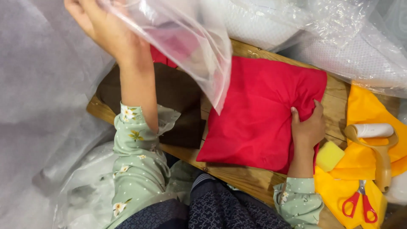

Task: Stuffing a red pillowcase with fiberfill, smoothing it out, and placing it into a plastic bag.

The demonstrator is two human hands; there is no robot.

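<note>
Red cloth, folded into a soft square pad, lies in the middle of a wooden board across the person's lap. Nearest the camera are two pale green flowered sleeves and dark patterned clothing.

At the near right lie red-handled scissors on yellow fabric, with a small yellow sponge just beside the pad's right corner. A little farther right rests a lint roller with a tan handle.

The right hand grips the pad's right edge, its fingers curled into the cloth and bunching it into creases. To the left, a dark brown cloth lies flat on the board, partly under the left forearm.

Farther off and raised, the left hand holds up a clear plastic bag, fingers closed on its film. The bag hangs down over the pad's far left corner. White wrapping sheet fills the left side and bubble wrap the far right.

This looks like the moment of pairing pad and bag: one is gripped, the other lifted, and the pad is not yet inside. Getting it in would call for a spread bag mouth, which cannot be made out here, and a pad kept folded.
</note>
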